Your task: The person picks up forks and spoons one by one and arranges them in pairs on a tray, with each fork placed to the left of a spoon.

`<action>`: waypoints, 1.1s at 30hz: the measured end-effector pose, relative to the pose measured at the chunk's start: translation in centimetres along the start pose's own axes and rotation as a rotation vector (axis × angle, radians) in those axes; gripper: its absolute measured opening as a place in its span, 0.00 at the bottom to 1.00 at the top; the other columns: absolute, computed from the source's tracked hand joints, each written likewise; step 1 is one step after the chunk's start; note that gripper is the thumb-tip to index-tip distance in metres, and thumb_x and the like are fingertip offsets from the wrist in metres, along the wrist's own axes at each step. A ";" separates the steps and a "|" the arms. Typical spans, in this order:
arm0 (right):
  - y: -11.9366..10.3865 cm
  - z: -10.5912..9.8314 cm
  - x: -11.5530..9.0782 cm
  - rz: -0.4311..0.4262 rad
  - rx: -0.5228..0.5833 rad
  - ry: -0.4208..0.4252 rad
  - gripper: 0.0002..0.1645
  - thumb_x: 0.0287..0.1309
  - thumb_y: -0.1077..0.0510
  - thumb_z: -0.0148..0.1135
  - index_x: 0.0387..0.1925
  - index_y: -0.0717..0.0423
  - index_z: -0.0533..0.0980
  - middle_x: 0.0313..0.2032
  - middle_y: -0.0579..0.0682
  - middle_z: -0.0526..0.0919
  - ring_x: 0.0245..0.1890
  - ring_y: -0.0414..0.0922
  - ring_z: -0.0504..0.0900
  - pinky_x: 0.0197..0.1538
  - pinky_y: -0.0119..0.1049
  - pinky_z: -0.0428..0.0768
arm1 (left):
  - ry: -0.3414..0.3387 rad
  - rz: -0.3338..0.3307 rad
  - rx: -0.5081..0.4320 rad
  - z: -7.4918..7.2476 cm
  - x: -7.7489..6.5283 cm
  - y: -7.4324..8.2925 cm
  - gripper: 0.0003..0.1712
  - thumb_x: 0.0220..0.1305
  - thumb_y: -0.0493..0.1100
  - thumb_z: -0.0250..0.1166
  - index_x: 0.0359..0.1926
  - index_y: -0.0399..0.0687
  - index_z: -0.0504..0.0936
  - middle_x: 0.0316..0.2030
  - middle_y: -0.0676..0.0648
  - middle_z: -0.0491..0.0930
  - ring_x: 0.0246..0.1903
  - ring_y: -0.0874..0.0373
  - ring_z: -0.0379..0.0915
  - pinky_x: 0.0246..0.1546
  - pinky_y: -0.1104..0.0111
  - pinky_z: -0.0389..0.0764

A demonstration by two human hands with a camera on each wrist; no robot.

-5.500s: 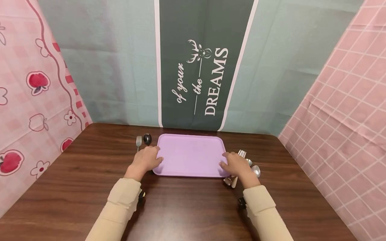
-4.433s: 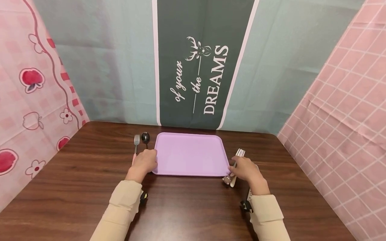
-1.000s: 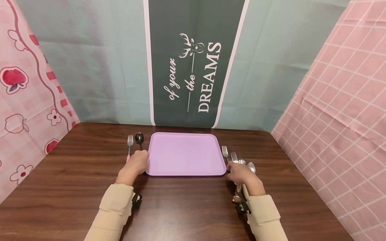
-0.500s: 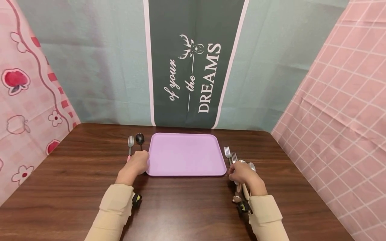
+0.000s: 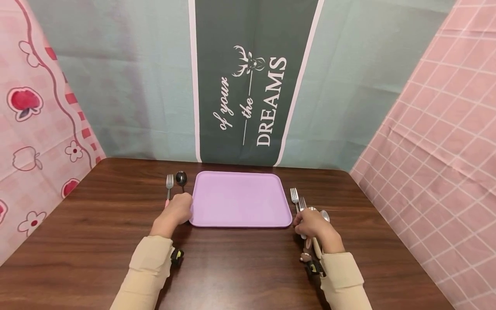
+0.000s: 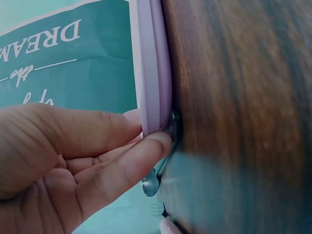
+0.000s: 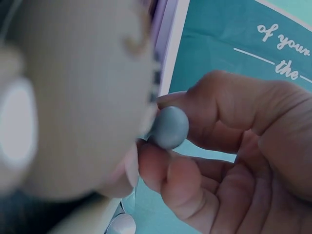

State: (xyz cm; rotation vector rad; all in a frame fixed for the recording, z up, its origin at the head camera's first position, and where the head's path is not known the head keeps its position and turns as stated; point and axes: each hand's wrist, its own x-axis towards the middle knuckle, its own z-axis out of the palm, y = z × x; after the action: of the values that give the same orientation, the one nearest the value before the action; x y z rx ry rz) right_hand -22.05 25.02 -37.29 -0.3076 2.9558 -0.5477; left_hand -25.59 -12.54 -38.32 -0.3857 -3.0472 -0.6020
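Observation:
My left hand point(image 5: 175, 214) pinches the left rim of a lilac tray point(image 5: 240, 200); in the left wrist view, thumb and finger meet at the tray edge point(image 6: 151, 63). Just off the tray's right side, my right hand point(image 5: 313, 224) holds the leftmost fork point(image 5: 294, 196) there by its handle. A rounded blue-grey handle end point(image 7: 169, 127) shows between thumb and fingers in the right wrist view. Beside it lie a second fork point(image 5: 302, 202) and two spoons, one with its bowl point(image 5: 324, 215) showing. Their middles are hidden under the hand.
Left of the tray lie a fork point(image 5: 169, 181) with a pink handle and a dark spoon point(image 5: 181, 177). A bear-shaped handle end point(image 5: 306, 257) and a cream handle point(image 5: 317, 248) lie near my right wrist. Cloths hang around the brown table point(image 5: 240, 275).
My right hand has gone from the tray's right rim to the cutlery. The forks there now lie apart, the leftmost shifting slightly right lately. My left hand now pinches the tray rim.

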 end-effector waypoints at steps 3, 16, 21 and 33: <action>0.1 0.0 0.0 -0.020 0.003 0.006 0.07 0.37 0.68 0.60 0.24 0.58 0.79 0.17 0.45 0.76 0.18 0.40 0.73 0.26 0.35 0.74 | 0.007 0.008 -0.011 0.0 0.0 -0.1 0.13 0.48 0.27 0.54 0.13 0.43 0.69 0.18 0.46 0.70 0.24 0.51 0.68 0.31 0.53 0.70; -0.1 -0.5 0.0 0.004 0.039 0.017 0.08 0.39 0.67 0.59 0.27 0.59 0.79 0.20 0.47 0.75 0.18 0.42 0.73 0.25 0.36 0.74 | 0.005 0.016 -0.040 0.1 0.0 -0.4 0.12 0.38 0.28 0.65 0.12 0.43 0.71 0.15 0.49 0.69 0.21 0.53 0.66 0.26 0.58 0.67; -0.6 -1.3 0.0 0.026 0.069 0.008 0.09 0.41 0.67 0.58 0.29 0.58 0.79 0.19 0.48 0.74 0.16 0.41 0.73 0.23 0.36 0.73 | -0.014 0.001 -0.018 0.3 -0.1 -0.5 0.12 0.38 0.29 0.66 0.14 0.43 0.71 0.17 0.48 0.70 0.22 0.54 0.66 0.28 0.56 0.67; -1.4 -2.4 0.3 0.034 0.095 0.001 0.12 0.43 0.67 0.56 0.34 0.63 0.78 0.16 0.48 0.73 0.13 0.42 0.73 0.21 0.35 0.73 | -0.033 0.007 -0.006 0.2 -0.1 -0.4 0.12 0.39 0.29 0.67 0.15 0.43 0.71 0.17 0.48 0.70 0.22 0.54 0.66 0.28 0.56 0.67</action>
State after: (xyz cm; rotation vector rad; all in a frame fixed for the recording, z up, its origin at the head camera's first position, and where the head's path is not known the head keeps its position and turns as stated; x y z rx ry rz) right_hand -22.43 24.54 -34.61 -0.2466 2.9179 -0.6819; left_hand -25.55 -12.90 -38.67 -0.4104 -3.0748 -0.6107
